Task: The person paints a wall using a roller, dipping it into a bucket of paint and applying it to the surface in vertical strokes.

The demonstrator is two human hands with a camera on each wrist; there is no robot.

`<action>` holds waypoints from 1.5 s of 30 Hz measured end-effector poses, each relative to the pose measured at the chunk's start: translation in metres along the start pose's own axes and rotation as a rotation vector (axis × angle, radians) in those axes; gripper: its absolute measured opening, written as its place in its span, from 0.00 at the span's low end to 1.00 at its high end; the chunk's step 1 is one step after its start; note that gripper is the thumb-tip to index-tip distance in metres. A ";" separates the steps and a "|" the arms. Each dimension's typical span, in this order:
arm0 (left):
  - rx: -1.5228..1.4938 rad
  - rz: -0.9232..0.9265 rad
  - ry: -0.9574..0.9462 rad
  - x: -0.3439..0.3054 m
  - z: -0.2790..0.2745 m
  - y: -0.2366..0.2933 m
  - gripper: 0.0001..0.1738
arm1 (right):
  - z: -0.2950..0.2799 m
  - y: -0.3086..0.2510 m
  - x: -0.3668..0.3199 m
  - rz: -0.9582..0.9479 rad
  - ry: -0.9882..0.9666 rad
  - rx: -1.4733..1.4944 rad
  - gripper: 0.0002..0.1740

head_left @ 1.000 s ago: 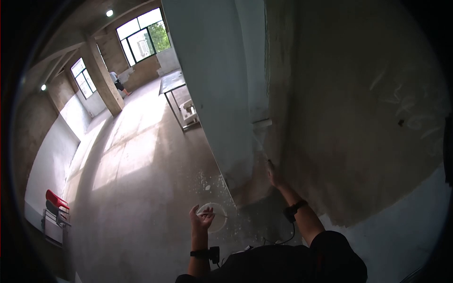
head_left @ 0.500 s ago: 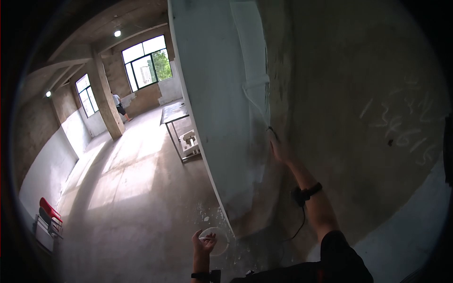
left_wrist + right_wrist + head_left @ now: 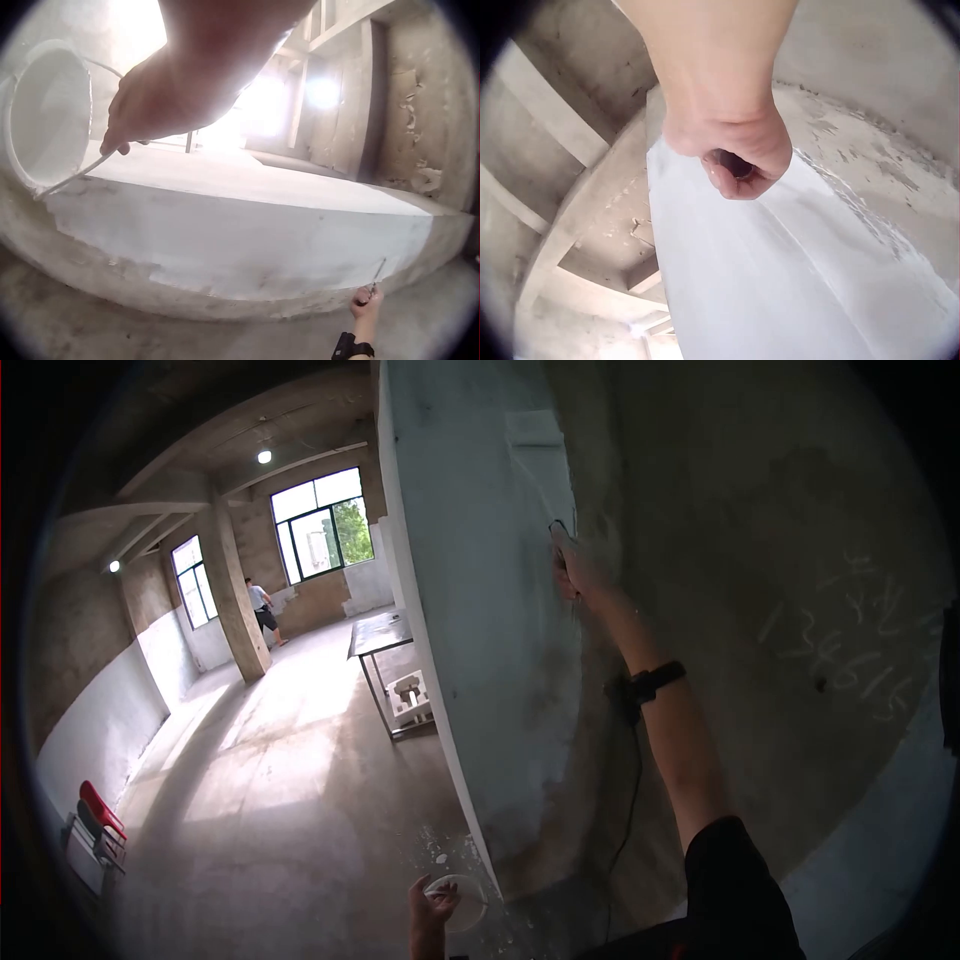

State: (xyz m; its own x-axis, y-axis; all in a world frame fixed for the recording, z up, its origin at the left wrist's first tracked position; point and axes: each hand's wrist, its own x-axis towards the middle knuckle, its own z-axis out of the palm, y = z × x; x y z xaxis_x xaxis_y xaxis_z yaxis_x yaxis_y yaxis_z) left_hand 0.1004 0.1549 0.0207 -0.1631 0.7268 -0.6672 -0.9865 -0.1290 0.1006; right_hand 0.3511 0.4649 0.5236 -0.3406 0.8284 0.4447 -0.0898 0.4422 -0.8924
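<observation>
In the head view my right hand [image 3: 582,572] grips a paint roller [image 3: 535,432] by its handle, arm stretched up. The roller's pale sleeve lies against the white-painted strip of wall [image 3: 480,610], near its right border with bare plaster. From the right wrist, the handle's dark end [image 3: 733,163] shows within my curled fingers; the sleeve is hidden there. Low down, my left hand [image 3: 432,908] holds a white bucket [image 3: 476,906] by its bail handle [image 3: 79,177], fingers hooked round it. The left wrist view looks into the bucket's pale interior.
Brown bare plaster [image 3: 720,540] with chalk-like writing covers the right side. The wall's corner edge [image 3: 450,760] divides it from a long room. A metal-legged table [image 3: 382,632], a red chair [image 3: 100,808] and a distant person [image 3: 262,605] are there. White splashes spot the floor.
My right hand has moved up the wall with the roller, from low beside the corner to high on the white strip. My left hand keeps holding the bucket while the head view has tilted upward.
</observation>
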 end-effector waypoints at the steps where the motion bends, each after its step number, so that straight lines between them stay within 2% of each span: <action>1: -0.030 -0.032 0.003 0.004 -0.002 0.003 0.27 | 0.000 -0.011 0.005 -0.030 0.010 0.001 0.31; 2: -0.031 -0.031 -0.003 0.008 -0.005 0.004 0.27 | -0.001 -0.021 0.011 -0.056 0.020 0.001 0.30; 4: 0.120 0.097 0.032 0.000 -0.004 0.000 0.27 | -0.004 -0.038 0.025 -0.098 0.030 -0.034 0.30; 11: 0.076 0.110 0.052 0.001 -0.017 0.017 0.27 | -0.010 -0.098 0.071 -0.168 0.036 -0.021 0.25; 14: 0.069 0.163 0.053 0.011 -0.023 0.025 0.31 | -0.011 -0.124 0.077 -0.217 0.014 -0.015 0.23; 15: 0.113 0.164 0.028 -0.002 -0.019 0.022 0.30 | -0.015 -0.131 0.086 -0.222 0.016 -0.019 0.23; 17: 0.158 0.166 -0.001 -0.007 -0.012 0.018 0.30 | -0.027 -0.149 0.107 -0.223 -0.113 0.032 0.22; 19: 0.011 0.131 -0.029 0.001 -0.013 0.015 0.22 | -0.031 -0.173 0.122 -0.184 -0.095 0.056 0.22; 20: 0.008 0.129 -0.031 0.010 -0.020 0.019 0.22 | -0.032 -0.181 0.127 -0.141 -0.076 0.081 0.21; 22: 0.066 0.144 -0.197 0.022 -0.031 0.029 0.25 | -0.034 -0.191 0.129 -0.113 -0.085 0.074 0.21; 23: 0.072 0.149 -0.198 0.024 -0.032 0.034 0.25 | -0.035 -0.192 0.128 -0.085 -0.088 0.078 0.21; 24: 0.097 0.099 -0.252 0.023 -0.025 0.037 0.25 | -0.034 -0.190 0.129 -0.094 -0.082 0.082 0.21; 26: 0.130 0.040 -0.306 0.027 -0.018 0.040 0.24 | -0.034 -0.170 0.128 -0.099 -0.187 0.076 0.23; 29: 0.075 0.078 -0.208 0.029 -0.016 0.040 0.24 | -0.037 -0.133 0.116 -0.086 -0.194 0.081 0.25; 31: -0.018 0.155 -0.115 0.023 -0.009 0.035 0.26 | -0.039 -0.107 0.100 -0.071 -0.155 0.046 0.26; 35: -0.033 0.105 -0.166 0.026 -0.019 0.042 0.27 | -0.043 -0.053 0.055 -0.075 -0.064 -0.040 0.27; 37: 0.134 0.065 -0.131 0.016 -0.018 0.047 0.29 | -0.047 -0.018 0.038 -0.054 -0.103 -0.018 0.26; 39: 0.098 0.093 -0.092 0.012 -0.013 0.040 0.29 | -0.052 0.021 0.019 0.033 -0.129 0.038 0.25; 41: 0.065 0.120 -0.060 0.009 -0.001 0.034 0.29 | -0.049 0.047 -0.012 0.034 -0.122 0.031 0.24; 43: 0.032 0.131 0.016 0.003 0.008 0.029 0.28 | -0.051 0.094 -0.023 0.001 -0.015 -0.088 0.26; 45: 0.034 0.124 0.014 0.001 0.013 0.025 0.28 | -0.050 0.127 -0.043 0.052 -0.063 -0.071 0.28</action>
State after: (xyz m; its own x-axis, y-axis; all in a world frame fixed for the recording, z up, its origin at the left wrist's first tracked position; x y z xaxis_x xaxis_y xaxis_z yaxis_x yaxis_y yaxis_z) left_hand 0.0758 0.1611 0.0323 -0.2837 0.6969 -0.6586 -0.9588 -0.1939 0.2078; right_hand 0.4015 0.5029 0.3948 -0.4013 0.8287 0.3903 -0.0046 0.4243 -0.9055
